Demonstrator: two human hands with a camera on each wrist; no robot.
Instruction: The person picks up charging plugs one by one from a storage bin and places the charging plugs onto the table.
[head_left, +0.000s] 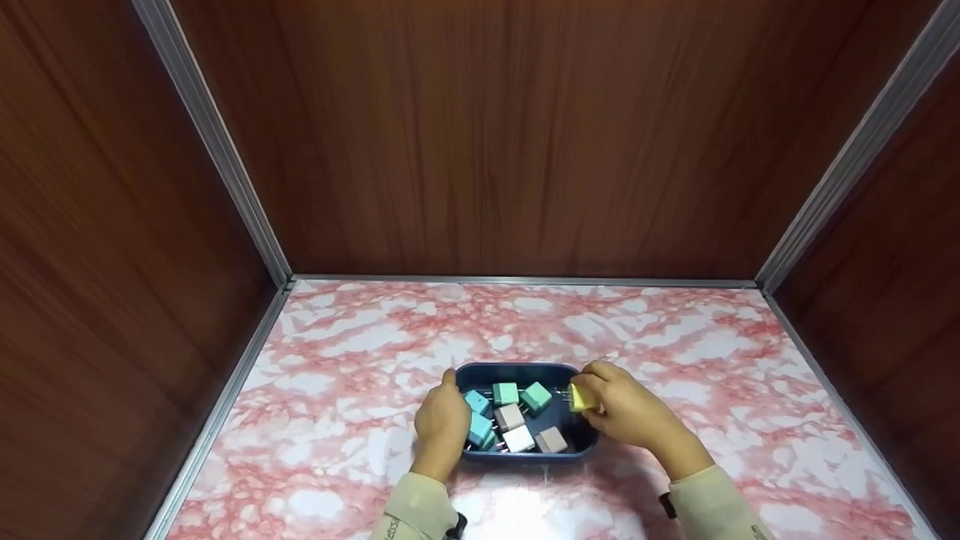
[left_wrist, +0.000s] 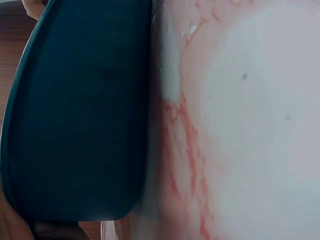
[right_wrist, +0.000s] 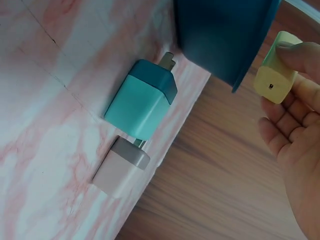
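Observation:
A dark blue plastic bin (head_left: 525,458) holds several charger plugs: turquoise ones (head_left: 480,427) at the left, green ones (head_left: 505,394) at the back, a white one (head_left: 517,439) and a pinkish-beige one (head_left: 553,439) at the front. My left hand (head_left: 441,420) grips the bin's left end, thumb at the rim; its fingers show partly at the lower left of the left wrist view. Over the bin's right end, my right hand (head_left: 631,409) pinches a yellow charger plug (right_wrist: 275,75), prongs pointing left in the head view. A small port shows on its end in the right wrist view.
On the marbled table (head_left: 360,375), the right wrist view shows a teal charger plug (right_wrist: 142,100) and a pinkish-grey one (right_wrist: 121,167) lying near the bin. Brown wood-look panels (head_left: 525,150) rise at the back and both sides, with metal edging (head_left: 525,281) along the table.

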